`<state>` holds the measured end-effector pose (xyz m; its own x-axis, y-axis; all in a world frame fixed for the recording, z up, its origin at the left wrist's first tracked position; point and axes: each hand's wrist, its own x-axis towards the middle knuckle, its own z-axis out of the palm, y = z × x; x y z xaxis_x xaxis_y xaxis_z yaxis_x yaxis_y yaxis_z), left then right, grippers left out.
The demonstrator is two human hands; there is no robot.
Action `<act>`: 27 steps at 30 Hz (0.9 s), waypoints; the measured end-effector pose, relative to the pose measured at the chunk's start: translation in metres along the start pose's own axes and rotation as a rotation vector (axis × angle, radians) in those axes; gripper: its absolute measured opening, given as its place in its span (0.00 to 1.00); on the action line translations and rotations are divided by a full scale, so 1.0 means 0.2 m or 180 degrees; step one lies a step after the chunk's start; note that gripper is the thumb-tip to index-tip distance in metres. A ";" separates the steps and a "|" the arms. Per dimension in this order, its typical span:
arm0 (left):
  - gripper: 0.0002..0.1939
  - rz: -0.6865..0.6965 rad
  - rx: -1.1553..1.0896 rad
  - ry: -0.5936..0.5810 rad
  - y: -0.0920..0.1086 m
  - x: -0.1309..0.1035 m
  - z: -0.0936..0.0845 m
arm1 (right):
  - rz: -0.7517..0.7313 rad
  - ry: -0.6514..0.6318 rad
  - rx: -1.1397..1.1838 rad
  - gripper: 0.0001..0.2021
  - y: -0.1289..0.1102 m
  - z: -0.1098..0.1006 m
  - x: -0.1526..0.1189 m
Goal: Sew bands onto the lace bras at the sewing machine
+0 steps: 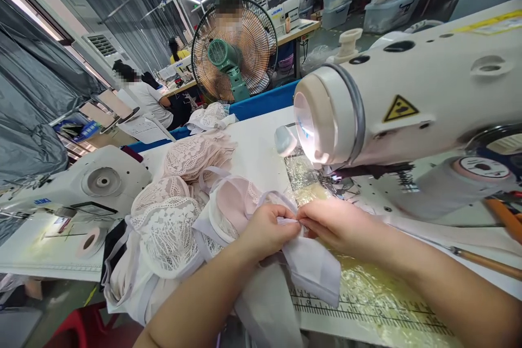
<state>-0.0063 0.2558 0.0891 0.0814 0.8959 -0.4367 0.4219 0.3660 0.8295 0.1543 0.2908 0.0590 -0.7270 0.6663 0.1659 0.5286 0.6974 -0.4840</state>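
Note:
Pale fabric (312,266) of a bra hangs below my two hands, in front of the sewing machine (408,98). My left hand (271,231) pinches its edge between thumb and fingers. Close against it, my right hand (328,223) is closed on the same edge, with the fingertips of both hands nearly meeting. A padded cup (232,204) lies just left of my hands. Further left, white lace cups (169,234) are heaped on the table, with more pink lace pieces (191,155) behind them.
A second sewing machine (101,179) stands at the left beside a tape roll (90,242). On the right are a thread cone (468,179) and a wooden-handled tool (489,263). A large fan (234,49) stands beyond the table (256,141). Seated people are further back.

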 end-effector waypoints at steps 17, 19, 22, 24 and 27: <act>0.03 0.0673 0.0604 0.0006 0.01 0.00 -0.03 | 0.0283 -0.0020 0.0623 0.09 -0.02 0.00 0.01; 0.04 0.0822 0.0473 -0.0045 -0.01 0.01 -0.04 | 0.0318 -0.0054 0.0820 0.10 -0.01 0.00 0.02; 0.04 0.0840 0.0398 -0.0132 -0.02 0.01 -0.05 | 0.0415 -0.0089 0.1014 0.09 0.00 0.00 0.02; 0.04 0.0858 0.0479 -0.0102 -0.02 0.02 -0.06 | 0.0477 -0.0126 0.1097 0.08 0.00 0.01 0.02; 0.04 0.1074 0.0622 -0.0020 -0.01 0.01 -0.06 | 0.0465 -0.0056 0.0948 0.08 0.01 0.02 0.01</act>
<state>-0.0178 0.2604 0.0901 0.2501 0.9560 -0.1533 0.5344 -0.0042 0.8452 0.1514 0.2930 0.0556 -0.6617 0.7471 0.0626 0.4785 0.4851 -0.7319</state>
